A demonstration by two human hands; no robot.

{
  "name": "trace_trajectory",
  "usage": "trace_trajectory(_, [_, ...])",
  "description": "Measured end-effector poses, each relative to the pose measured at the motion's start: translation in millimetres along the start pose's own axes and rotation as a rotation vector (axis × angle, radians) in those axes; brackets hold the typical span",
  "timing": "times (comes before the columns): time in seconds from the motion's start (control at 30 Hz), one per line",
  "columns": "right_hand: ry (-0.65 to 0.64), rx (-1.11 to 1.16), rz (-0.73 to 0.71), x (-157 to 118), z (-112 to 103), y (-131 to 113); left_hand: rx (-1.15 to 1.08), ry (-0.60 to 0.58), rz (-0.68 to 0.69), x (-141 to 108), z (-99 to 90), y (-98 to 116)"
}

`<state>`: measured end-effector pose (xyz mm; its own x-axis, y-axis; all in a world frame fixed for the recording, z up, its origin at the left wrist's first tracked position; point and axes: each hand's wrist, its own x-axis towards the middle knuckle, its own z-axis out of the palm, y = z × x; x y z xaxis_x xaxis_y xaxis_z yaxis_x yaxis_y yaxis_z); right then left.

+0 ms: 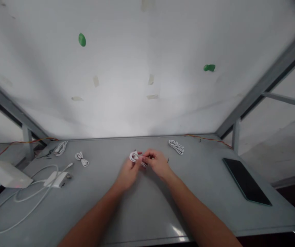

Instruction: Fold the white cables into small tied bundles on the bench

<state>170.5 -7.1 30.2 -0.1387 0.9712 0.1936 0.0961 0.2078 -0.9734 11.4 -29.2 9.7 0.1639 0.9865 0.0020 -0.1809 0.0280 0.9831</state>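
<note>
Near the middle of the grey table (201,192), a white coiled cable (134,156) is held up between my hands. My left hand (129,171) is closed around the coil from the left and below. My right hand (157,163) meets it from the right, its thumb and forefinger pinched at the side of the bundle; what is between those fingertips is too small to make out. Another coiled white cable (176,147) lies behind and to the right of my right hand. A small tied white cable (81,159) rests to the left.
At the left are a looped white cable (61,148), a white adapter (56,179) with a long cord, and a white box (7,173). A dark tablet (246,181) lies at the right. A pale wall (121,116) stands behind the table.
</note>
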Motion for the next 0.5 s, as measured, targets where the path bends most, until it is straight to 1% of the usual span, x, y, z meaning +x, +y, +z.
trace_trajectory(0.07, [0.011, -0.152, -0.094, -2, -2, -9, -0.203, 0.007, -0.149, 3, -0.2, 7])
trace_trajectory(0.13, [0.030, -0.271, -0.185, -3, -5, -15, -0.388, -0.005, -0.266, 4, -3.6, 18])
trace_trajectory(0.2, [0.048, -0.355, -0.229, -1, -13, -17, -0.532, -0.029, -0.333, 5, -9.8, 29])
trace_trajectory(0.23, [0.063, -0.382, -0.214, 1, -18, -15, -0.579, -0.042, -0.350, 6, -13.4, 33])
trace_trajectory(0.27, [0.077, -0.400, -0.166, 4, -25, -13, -0.609, -0.052, -0.360, 7, -16.9, 36])
trace_trajectory(0.3, [0.073, -0.405, -0.084, 6, -33, -9, -0.624, -0.051, -0.367, 8, -20.1, 38])
trace_trajectory(0.33, [0.038, -0.393, 0.023, 8, -42, -5, -0.623, -0.035, -0.372, 9, -22.8, 38])
trace_trajectory(0.37, [-0.034, -0.362, 0.144, 10, -51, 0, -0.612, -0.004, -0.378, 11, -25.0, 37])
trace_trajectory(0.43, [-0.243, -0.269, 0.365, 11, -71, 7, -0.567, 0.077, -0.381, 14, -27.8, 33])
trace_trajectory(0.47, [-0.337, -0.225, 0.442, 10, -81, 10, -0.532, 0.121, -0.378, 15, -28.5, 31])
trace_trajectory(0.5, [-0.397, -0.196, 0.495, 8, -93, 11, -0.488, 0.163, -0.374, 16, -28.9, 28])
